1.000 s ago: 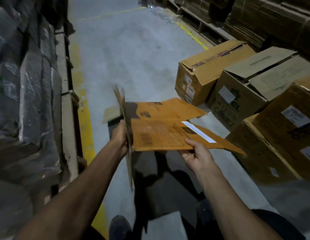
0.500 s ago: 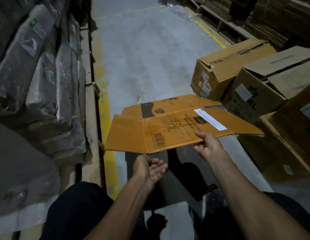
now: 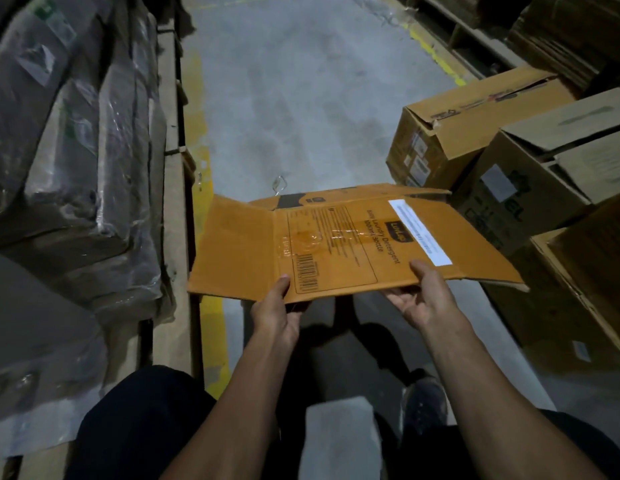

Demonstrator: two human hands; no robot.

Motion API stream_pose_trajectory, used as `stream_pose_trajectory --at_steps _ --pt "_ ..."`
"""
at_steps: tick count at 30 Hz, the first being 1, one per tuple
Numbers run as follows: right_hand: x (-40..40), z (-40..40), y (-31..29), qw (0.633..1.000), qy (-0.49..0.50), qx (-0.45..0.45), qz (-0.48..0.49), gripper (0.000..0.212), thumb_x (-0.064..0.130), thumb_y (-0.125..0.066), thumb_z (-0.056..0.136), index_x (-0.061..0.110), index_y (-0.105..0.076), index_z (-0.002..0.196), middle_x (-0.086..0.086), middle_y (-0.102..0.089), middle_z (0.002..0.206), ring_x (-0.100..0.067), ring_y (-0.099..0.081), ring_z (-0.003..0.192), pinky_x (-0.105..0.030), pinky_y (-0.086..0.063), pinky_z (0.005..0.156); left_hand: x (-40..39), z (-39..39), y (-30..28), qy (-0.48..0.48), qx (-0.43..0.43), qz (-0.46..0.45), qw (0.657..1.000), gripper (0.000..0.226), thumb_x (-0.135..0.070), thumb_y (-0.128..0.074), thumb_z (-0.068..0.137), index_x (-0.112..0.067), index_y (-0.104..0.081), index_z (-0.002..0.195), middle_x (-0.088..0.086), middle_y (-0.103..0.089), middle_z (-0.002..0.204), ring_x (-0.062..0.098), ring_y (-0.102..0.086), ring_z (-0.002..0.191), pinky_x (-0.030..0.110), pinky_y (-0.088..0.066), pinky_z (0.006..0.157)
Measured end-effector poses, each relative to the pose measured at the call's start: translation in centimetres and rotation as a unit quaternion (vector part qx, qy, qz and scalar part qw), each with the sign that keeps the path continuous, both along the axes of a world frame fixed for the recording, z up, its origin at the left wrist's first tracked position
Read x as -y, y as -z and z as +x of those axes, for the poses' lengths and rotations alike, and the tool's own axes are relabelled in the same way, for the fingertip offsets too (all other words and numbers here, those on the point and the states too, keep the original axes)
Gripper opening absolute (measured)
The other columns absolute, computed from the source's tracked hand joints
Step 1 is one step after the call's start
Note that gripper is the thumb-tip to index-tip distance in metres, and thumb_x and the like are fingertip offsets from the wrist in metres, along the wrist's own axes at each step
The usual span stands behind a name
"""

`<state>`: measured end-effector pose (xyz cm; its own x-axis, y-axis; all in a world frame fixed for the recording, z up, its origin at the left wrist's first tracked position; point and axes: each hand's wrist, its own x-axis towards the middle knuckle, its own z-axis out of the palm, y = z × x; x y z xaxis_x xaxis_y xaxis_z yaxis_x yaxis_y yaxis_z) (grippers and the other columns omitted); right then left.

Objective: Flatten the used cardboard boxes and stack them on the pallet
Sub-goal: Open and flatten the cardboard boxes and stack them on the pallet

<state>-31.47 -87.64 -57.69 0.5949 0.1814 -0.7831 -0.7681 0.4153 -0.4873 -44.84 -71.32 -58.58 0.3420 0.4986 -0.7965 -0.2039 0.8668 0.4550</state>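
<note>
Flattened orange box (image 3: 336, 244) held level in mid-air over the grey floor (image 3: 301, 98), above the person's knees. Printed panel faces up: barcode near the front edge, detergent wording, a white label strip (image 3: 419, 232) toward its right side. Clear tape runs across the middle. One flap lies open to the left of the printed panel, another spreads out to the right; a further flap shows behind the far edge.

Right of the flattened box: three brown cartons standing on the floor, close together. The farthest carton (image 3: 468, 133) has its top flaps loosely closed, contents not visible. The middle carton (image 3: 530, 188), just beside the flattened box's right flap, has grey-brown flaps folded over the top; contents hidden. The nearest carton (image 3: 578, 299) sits lower right, partly cut off by the frame edge, inside cannot be seen.

Left of the flattened box: bundles wrapped in plastic film (image 3: 76, 150) stacked on a wooden pallet (image 3: 173, 237), with a yellow floor line (image 3: 204, 168) running along the pallet's edge.

Left hand (image 3: 275, 315) grips the box's near edge beside the barcode, thumb on top, fingers curled underneath. Right hand (image 3: 419, 299) grips the same edge further right, thumb pressed on the top face below the white label strip, fingers under the board. Both forearms reach forward, bare, roughly parallel.
</note>
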Motion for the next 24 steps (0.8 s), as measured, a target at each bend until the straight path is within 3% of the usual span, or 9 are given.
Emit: stream_pose_trajectory --at_steps 6,10,12,17,22,24 --pt "-3.1 0.1 0.5 0.999 0.008 0.029 -0.019 0.035 0.000 -0.056 0.096 0.014 -0.059 0.128 -0.015 -0.075 0.103 -0.034 -0.074 0.091 -0.054 -0.060 0.064 -4.1 0.7 0.0 -0.013 -0.073 0.023 0.997 0.034 0.012 -0.061 0.088 0.002 -0.060 0.120 0.022 -0.068 0.108 0.032 -0.069 0.084 0.039 -0.059 0.047" --pt "-4.1 -0.3 -0.6 0.999 0.025 0.024 -0.036 0.040 -0.006 -0.056 0.094 0.013 -0.059 0.129 -0.016 -0.074 0.109 -0.033 -0.074 0.093 -0.053 -0.060 0.064 -5.4 1.0 -1.4 -0.018 -0.108 0.002 0.994 0.037 0.014 -0.058 0.087 0.000 -0.058 0.122 0.021 -0.069 0.104 0.033 -0.069 0.085 0.042 -0.059 0.053" --pt "-4.0 -0.6 -2.0 0.998 0.037 0.019 -0.052 0.042 -0.008 -0.057 0.092 0.013 -0.058 0.129 -0.016 -0.072 0.112 -0.034 -0.073 0.097 -0.052 -0.060 0.063 -5.4 0.8 -2.8 -0.016 -0.123 0.002 0.992 0.040 0.015 -0.058 0.087 0.000 -0.056 0.124 0.021 -0.068 0.105 0.033 -0.068 0.083 0.040 -0.058 0.047" --pt "-5.1 -1.4 -9.2 0.995 0.049 -0.014 -0.082 0.046 -0.010 -0.055 0.092 0.010 -0.055 0.133 -0.019 -0.069 0.117 -0.037 -0.069 0.102 -0.059 -0.059 0.061 -6.4 -0.2 -9.7 -0.026 -0.132 -0.016 0.991 0.043 0.018 -0.055 0.086 0.005 -0.054 0.127 0.027 -0.065 0.119 0.035 -0.067 0.083 0.039 -0.058 0.046" --pt "-6.2 -2.0 -19.9 0.995 0.029 -0.033 -0.094 0.044 -0.010 -0.055 0.091 0.010 -0.056 0.130 -0.021 -0.069 0.114 -0.039 -0.069 0.099 -0.059 -0.059 0.058 -7.2 -1.7 -20.3 -0.036 -0.142 -0.035 0.989 0.045 0.019 -0.053 0.088 0.007 -0.051 0.131 0.028 -0.063 0.121 0.037 -0.065 0.085 0.040 -0.057 0.043" --pt "-6.4 -1.9 -24.0 0.995 0.015 -0.030 -0.089 0.041 -0.010 -0.055 0.092 0.012 -0.056 0.126 -0.018 -0.069 0.110 -0.037 -0.069 0.096 -0.057 -0.060 0.058 -7.1 -2.1 -24.2 -0.037 -0.138 -0.041 0.989 0.044 0.019 -0.053 0.088 0.008 -0.052 0.130 0.028 -0.063 0.121 0.039 -0.065 0.091 0.042 -0.059 0.050"
